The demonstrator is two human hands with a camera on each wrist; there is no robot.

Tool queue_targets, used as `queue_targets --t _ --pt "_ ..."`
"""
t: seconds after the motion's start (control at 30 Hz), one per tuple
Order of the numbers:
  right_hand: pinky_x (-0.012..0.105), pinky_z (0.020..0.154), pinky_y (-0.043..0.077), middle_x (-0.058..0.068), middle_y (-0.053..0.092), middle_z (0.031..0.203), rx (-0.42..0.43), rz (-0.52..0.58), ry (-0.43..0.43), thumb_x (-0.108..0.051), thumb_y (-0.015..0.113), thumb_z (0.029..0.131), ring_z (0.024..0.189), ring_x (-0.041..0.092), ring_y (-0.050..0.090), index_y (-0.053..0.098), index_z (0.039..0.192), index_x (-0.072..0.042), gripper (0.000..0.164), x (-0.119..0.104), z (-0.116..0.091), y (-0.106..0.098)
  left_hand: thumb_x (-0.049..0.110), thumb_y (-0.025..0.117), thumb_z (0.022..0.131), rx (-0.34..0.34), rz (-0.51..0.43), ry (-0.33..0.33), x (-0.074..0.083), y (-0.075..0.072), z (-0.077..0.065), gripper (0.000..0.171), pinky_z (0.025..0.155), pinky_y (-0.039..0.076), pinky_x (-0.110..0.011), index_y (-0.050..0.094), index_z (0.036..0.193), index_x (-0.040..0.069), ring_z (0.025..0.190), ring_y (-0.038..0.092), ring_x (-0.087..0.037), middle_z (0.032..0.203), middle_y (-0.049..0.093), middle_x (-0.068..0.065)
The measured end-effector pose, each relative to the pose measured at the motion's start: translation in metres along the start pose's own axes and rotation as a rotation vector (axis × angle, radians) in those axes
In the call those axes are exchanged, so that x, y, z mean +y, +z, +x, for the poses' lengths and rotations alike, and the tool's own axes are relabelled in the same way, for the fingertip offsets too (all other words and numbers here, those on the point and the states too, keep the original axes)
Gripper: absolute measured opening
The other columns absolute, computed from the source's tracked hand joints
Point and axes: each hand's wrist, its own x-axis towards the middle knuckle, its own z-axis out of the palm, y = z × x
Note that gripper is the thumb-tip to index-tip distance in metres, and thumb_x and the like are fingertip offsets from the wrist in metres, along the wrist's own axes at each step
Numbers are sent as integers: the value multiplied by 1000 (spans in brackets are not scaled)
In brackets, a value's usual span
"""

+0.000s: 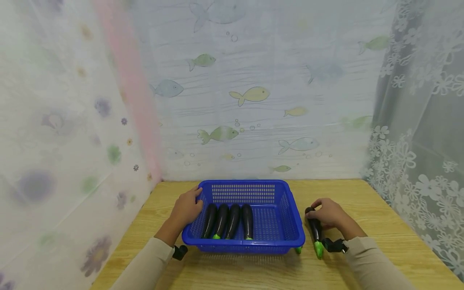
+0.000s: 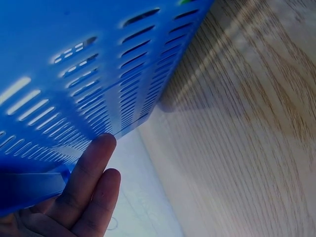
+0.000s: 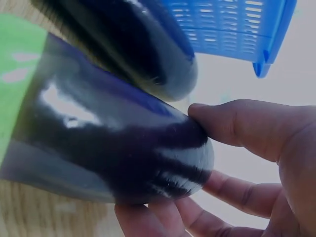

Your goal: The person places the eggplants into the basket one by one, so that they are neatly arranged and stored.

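A blue plastic basket (image 1: 279, 243) stands on the table with several dark eggplants (image 1: 235, 221) lying side by side in its left half. My left hand (image 1: 187, 208) holds the basket's left rim; in the left wrist view two fingers (image 2: 94, 163) lie along the slotted outer wall. To the right of the basket, my right hand (image 1: 328, 213) grips an eggplant (image 3: 118, 128) by its rounded dark end, thumb on one side and fingers on the other. Its green stem end (image 1: 319, 250) points toward me. Another eggplant (image 3: 143, 44) lies between it and the basket, mostly hidden under the rim in the head view.
The wood-grain table (image 1: 232, 274) reaches back to a curtain printed with fish (image 1: 250, 94). Flowered sheets (image 1: 72, 161) hang along the left side, and a white-flowered curtain (image 1: 417, 173) hangs along the right.
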Motion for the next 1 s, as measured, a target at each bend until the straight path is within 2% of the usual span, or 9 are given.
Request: queue_targets --t 0.1,0.17,0.3,0.4,0.5,0.73,1.0 --pt "41 60 55 22 60 106 -4 19 -8 -27 71 82 74 21 65 48 127 5 60 -4 -1 -3 22 53 90 -3 4 -1 -1 0 0 52 72 46 -36 49 140 12 100 60 -26 147 44 -7" --pt "41 60 56 22 60 106 -2 36 -11 -26 71 83 75 22 65 49 127 5 58 -6 -1 -5 22 53 90 3 15 5 -1 1 0 51 77 45 -36 49 140 12 109 57 -26 147 44 -7" --pt "41 62 56 25 58 109 -10 76 -23 -25 69 84 78 23 66 48 129 6 58 -10 0 -9 22 53 89 7 11 12 -2 1 1 51 75 44 -35 50 139 12 103 57 -26 146 45 -7" --pt "40 63 56 27 57 113 -10 84 -35 -27 69 85 81 23 66 47 130 5 59 -13 0 -12 22 53 89 5 6 11 -3 2 2 51 68 44 -34 50 140 12 96 56 -25 147 44 -7" --pt "40 64 56 27 56 116 1 74 -44 -29 69 85 83 22 66 48 130 4 59 -17 0 -15 22 53 89 6 11 12 -3 2 2 51 70 44 -34 50 139 12 98 57 -25 146 45 -8" --pt "39 64 56 31 54 121 49 59 -87 -31 68 85 83 22 67 48 130 3 59 -30 0 -23 22 53 89 11 10 10 -2 2 1 51 82 45 -41 50 139 11 121 54 -32 146 45 -9" --pt "37 62 56 31 55 122 110 76 -118 -33 66 86 82 22 68 46 133 1 61 -47 -2 -31 22 53 89 4 11 4 -2 2 0 51 78 45 -38 50 140 13 106 57 -27 147 44 -7"
